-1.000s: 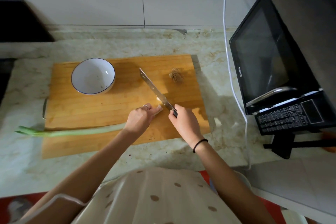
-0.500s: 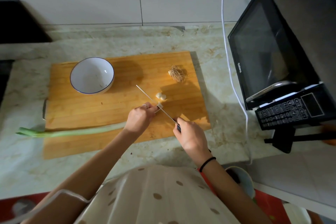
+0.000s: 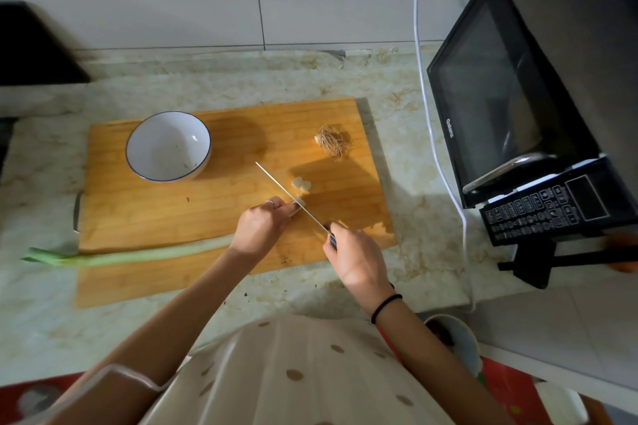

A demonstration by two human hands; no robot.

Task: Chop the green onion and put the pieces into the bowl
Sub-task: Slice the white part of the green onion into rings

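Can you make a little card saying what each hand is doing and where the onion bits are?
Left hand: holds the white end of the green onion on the cutting board
Right hand: grips the knife, blade at the onion's end
Cut pieces: few white slices on the board, right of the blade
Bowl: far left on the board, no slices inside
Root end: lying far right on the board
Green leaves: stick out past the board's left edge

Single head view, steeply down, over countertop (image 3: 241,86)
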